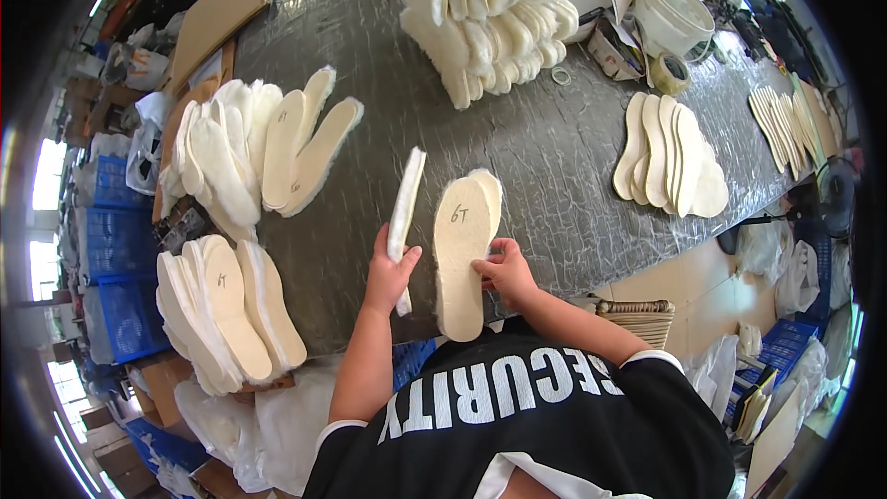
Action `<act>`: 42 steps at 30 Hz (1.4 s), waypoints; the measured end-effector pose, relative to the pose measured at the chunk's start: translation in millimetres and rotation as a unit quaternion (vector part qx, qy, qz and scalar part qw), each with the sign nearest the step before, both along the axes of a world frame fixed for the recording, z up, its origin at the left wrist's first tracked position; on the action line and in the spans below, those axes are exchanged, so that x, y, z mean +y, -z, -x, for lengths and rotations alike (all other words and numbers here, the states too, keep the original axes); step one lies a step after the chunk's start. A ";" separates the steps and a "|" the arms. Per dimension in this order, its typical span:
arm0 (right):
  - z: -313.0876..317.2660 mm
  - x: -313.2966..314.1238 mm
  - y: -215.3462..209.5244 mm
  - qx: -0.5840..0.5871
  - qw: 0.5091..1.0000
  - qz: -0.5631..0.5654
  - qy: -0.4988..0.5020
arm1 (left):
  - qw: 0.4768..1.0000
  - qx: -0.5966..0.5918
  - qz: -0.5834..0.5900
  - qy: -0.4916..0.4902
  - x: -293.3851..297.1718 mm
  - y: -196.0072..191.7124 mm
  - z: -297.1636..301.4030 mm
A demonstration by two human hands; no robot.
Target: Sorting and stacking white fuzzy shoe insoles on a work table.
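Note:
My left hand (392, 270) grips a fleecy insole (407, 194), turned edge-on and standing nearly upright. In my right hand (505, 270) is a pair of cream insoles (459, 259), one overlapping the other, with a handwritten mark on the front one. The fingers pinch the pair at its right edge near the middle. Both hands are over the table's near edge, a small gap between what they hold. To the left lie loose fleece insoles (242, 143), some with the smooth side up. A neat stack of insoles (222, 305) sits at the near left corner.
A tall pile of fleece insoles (499, 18) stands at the far middle of the dark table (370, 65). Flat cream insole pieces (667, 157) fan out at right. Beyond them are a tape roll (670, 74) and white bucket (674, 18). A woven chair (637, 319) stands below the edge.

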State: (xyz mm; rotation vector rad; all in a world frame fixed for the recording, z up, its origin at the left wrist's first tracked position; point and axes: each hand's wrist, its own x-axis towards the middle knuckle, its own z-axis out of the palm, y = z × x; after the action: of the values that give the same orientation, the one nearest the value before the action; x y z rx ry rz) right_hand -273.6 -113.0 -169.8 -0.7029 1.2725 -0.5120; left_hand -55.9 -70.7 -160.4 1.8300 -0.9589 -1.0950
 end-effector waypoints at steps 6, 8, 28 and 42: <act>3.4 -6.0 16.5 -0.144 0.985 -0.092 -0.001 | 0.966 -0.236 -0.013 0.106 23.0 -38.8 39.4; -4.0 -6.9 12.6 -0.168 0.981 -0.095 -0.033 | 0.941 -0.297 -0.040 0.154 39.0 -38.2 55.9; -19.7 -54.7 -14.6 0.234 0.720 0.592 -0.276 | 0.990 0.115 -0.038 0.076 17.0 10.4 -0.6; -37.2 -86.8 -44.7 0.147 0.339 0.750 -0.549 | 0.931 0.356 0.041 -0.073 28.1 17.9 -11.6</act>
State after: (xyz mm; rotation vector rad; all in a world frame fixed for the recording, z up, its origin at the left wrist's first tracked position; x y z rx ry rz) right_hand -236.5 -199.8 -125.1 -3.0359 -0.1444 -0.2100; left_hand -44.3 -42.6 -178.3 1.2460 -0.4168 -1.4465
